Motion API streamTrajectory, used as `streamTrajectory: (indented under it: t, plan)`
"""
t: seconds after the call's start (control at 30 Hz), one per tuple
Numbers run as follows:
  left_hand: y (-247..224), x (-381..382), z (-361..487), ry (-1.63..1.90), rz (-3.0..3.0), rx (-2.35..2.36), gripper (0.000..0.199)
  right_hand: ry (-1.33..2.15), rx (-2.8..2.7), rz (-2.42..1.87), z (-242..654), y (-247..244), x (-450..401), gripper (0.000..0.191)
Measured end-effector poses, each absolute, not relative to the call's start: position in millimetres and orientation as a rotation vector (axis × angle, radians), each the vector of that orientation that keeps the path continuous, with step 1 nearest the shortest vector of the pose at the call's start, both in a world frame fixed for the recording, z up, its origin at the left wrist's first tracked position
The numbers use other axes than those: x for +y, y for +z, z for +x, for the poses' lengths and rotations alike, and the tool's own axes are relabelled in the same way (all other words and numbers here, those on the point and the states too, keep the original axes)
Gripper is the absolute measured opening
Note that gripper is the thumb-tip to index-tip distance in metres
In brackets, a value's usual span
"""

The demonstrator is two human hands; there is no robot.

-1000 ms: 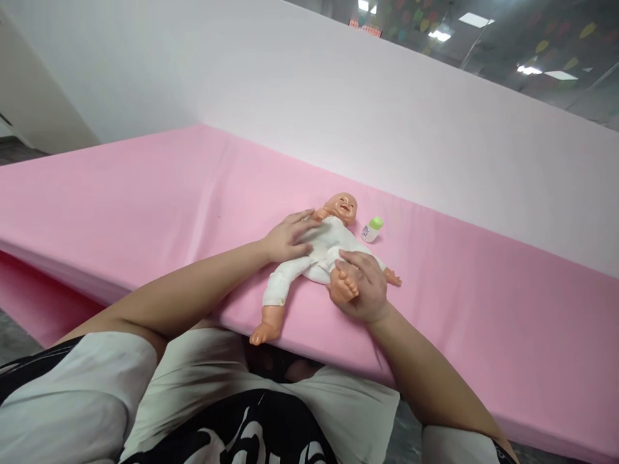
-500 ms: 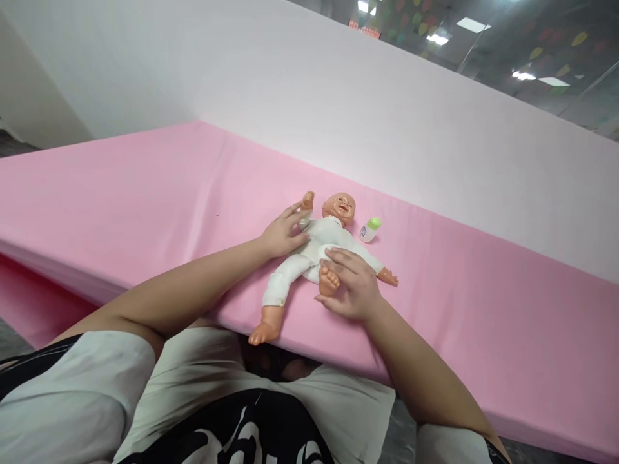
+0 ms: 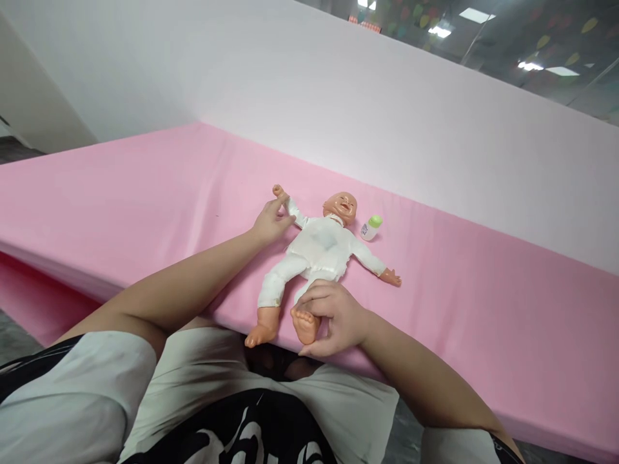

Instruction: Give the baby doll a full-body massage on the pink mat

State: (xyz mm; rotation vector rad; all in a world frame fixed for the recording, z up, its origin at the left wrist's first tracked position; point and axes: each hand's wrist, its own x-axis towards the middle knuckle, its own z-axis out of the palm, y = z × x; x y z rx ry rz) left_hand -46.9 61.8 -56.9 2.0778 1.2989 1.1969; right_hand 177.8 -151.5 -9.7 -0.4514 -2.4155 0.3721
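A baby doll (image 3: 322, 243) with a cloth body in white lies on its back on the pink table cover, head toward the wall. My left hand (image 3: 271, 223) is closed around the doll's outstretched arm (image 3: 296, 214), near its wrist. With fingers curled over the ankle and the thumb below, my right hand (image 3: 338, 317) grips the doll's leg by its bare foot (image 3: 305, 327). The doll's other foot (image 3: 262, 327) rests at the table's front edge, touched by neither hand. Part of the gripped ankle is hidden behind my fingers.
A small bottle (image 3: 371, 228) with a green cap stands beside the doll's head. The pink-covered table (image 3: 483, 309) runs along a white wall (image 3: 290, 90), with a window above it at the upper right. My lap is just below the front edge.
My left hand has drawn the doll's arm outward to the left. My right hand has brought the bent leg down toward the front edge, straightening it and uncovering the torso.
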Motion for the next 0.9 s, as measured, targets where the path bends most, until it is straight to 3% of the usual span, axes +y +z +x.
streamTrajectory:
  t: [0.2,0.3,0.5,0.73,0.9]
  plan:
    - [-37.5,27.9,-32.7,1.088,2.462,1.029,0.071,-0.044,-2.167,-0.62,192.3,5.4,-153.1,0.065]
    - [-33.8,20.7,-26.1,0.927,2.686,0.844,0.06,-0.194,-2.12,-0.825,202.8,1.9,-141.5,0.062]
    - [-32.9,18.7,-21.4,0.814,2.794,0.769,0.053,0.071,-1.943,-1.166,216.9,-12.7,-112.7,0.056]
    - [-35.2,19.2,-23.6,0.94,2.631,1.077,0.057,-0.049,-2.135,-0.919,209.3,6.0,-131.2,0.058]
    - [-42.6,31.6,-30.3,1.125,2.255,1.278,0.079,0.013,-2.279,-0.629,183.9,7.8,-154.3,0.052]
